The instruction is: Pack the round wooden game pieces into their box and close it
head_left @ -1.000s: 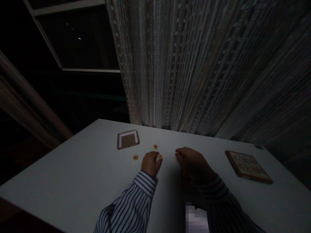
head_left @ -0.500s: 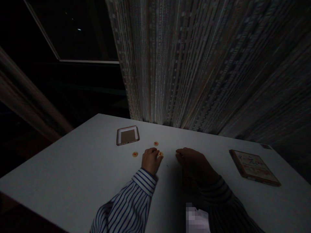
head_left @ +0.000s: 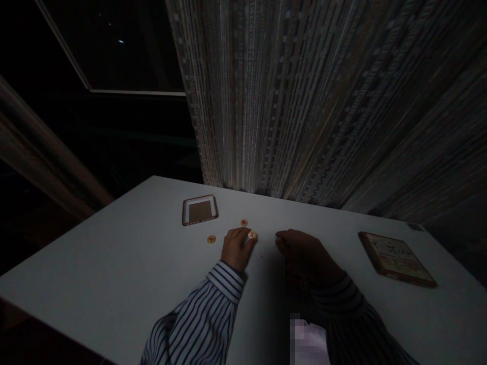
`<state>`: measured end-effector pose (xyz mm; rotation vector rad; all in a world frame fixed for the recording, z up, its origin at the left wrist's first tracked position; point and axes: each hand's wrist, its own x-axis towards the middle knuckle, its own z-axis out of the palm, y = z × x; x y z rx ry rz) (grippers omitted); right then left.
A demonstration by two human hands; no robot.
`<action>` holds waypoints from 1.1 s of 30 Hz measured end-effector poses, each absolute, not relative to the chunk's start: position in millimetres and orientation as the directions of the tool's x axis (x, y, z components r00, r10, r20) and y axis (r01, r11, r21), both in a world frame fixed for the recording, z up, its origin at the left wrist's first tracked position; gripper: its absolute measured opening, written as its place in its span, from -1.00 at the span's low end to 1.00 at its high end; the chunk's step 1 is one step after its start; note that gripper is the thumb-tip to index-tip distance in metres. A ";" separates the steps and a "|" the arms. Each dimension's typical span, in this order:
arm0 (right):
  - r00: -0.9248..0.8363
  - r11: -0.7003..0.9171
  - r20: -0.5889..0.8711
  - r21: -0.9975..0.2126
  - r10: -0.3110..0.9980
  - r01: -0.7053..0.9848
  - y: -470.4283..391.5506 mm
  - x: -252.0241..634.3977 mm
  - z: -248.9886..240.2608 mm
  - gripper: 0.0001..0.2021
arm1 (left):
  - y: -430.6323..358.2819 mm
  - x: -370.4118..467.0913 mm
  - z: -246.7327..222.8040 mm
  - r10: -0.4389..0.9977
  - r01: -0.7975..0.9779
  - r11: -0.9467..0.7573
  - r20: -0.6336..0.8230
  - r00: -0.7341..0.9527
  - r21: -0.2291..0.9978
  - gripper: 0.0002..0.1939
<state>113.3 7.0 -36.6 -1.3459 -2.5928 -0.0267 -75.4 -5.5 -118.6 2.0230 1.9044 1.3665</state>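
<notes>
The room is dark, and a striped curtain (head_left: 258,101) hangs behind, covering most of the back. Before it stands a white desk (head_left: 133,274), which is the brightest big surface here. At the upper left there is a black window (head_left: 129,50) with a pale frame; compared with one second ago, its crossbar has gone out of the view, because the camera has turned a little.

Both arms wear a striped shirt (head_left: 198,319); the right sleeve lies in deep shadow. On the right part of the desk rests a flat box (head_left: 397,257) with a picture on its top, well apart from the hands. The right hand (head_left: 304,256) is bent narrow, with thumb and forefinger close together; I cannot tell whether it keeps something inside. It remains in almost the same place as before. The left hand (head_left: 236,248) holds a held disc (head_left: 252,234), pale with a red mark, between the thumb and the fingers. At the back left lies an open shallow tray (head_left: 200,210).

Two more discs lie flat: the far disc (head_left: 244,222) just behind the left hand, and the left disc (head_left: 211,239) to its left. Neither has moved on the desk, but the held disc now appears nearer to the far disc and shows more of its pale edge, so it seems slightly raised.
</notes>
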 end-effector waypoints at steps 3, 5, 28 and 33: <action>-0.553 0.579 0.206 -0.092 0.807 0.810 7.3 113.9 -37.7 -0.71 | -6.7 -74.1 -115.9 0.797 0.763 -0.297 0.589 -0.133 0.574 -0.81; -0.551 0.575 0.198 -0.095 0.811 0.812 7.4 114.1 -37.6 -0.71 | -8.4 -72.6 -112.7 0.788 0.751 -0.318 0.602 -0.130 0.579 -0.81; -0.548 0.567 0.170 -0.092 0.819 0.819 -6.3 112.1 -22.6 -0.69 | -21.4 -51.6 -96.1 0.932 0.289 -0.225 0.292 -0.215 0.931 -0.79; -0.523 0.540 0.161 -0.092 0.837 0.837 -12.4 117.1 -18.6 -0.69 | -20.7 -44.6 -96.0 0.962 0.008 -0.162 0.160 -0.222 0.987 -0.79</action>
